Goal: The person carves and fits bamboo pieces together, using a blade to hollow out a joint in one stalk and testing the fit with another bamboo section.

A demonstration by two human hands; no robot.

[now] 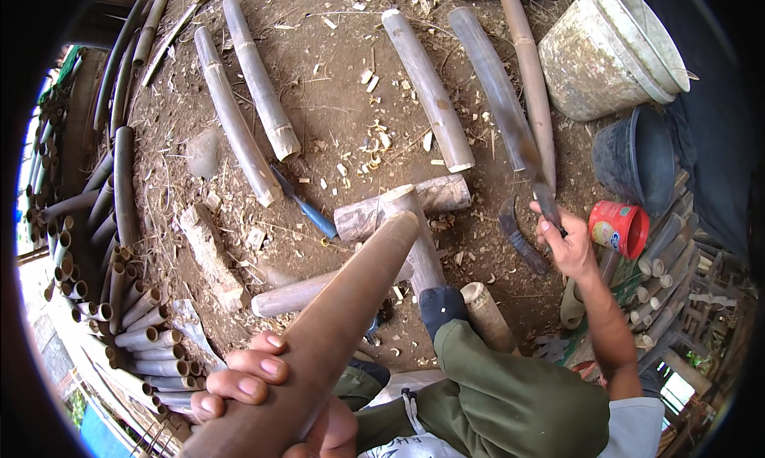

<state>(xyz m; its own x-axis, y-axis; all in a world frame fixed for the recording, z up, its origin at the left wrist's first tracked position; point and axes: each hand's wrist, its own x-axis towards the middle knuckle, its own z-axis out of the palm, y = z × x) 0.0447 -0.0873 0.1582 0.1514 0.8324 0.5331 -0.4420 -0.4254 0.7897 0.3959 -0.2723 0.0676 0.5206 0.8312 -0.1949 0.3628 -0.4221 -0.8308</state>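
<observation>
My left hand [253,376] is wrapped round a thick brown bamboo pole [347,299] that slants up from the lower left. Its far end reaches over a short log [448,193] lying crosswise on the ground and a bamboo piece [426,255] resting on that log. In my right hand [569,247], off to the right, is the dark handle of a machete [543,197]. The blade points up and away from me, smeared by motion and apart from the held pole. Beside that hand lies a curved sickle-like blade [522,239].
Cut bamboo lengths [430,91] lie across the chip-strewn dirt ahead. A blue-handled tool [311,211] lies left of the log. On the right stand a dirty white bucket [586,60], a dark bucket [617,159] and a red tub [629,229]. Stacked bamboo [155,353] lines the left.
</observation>
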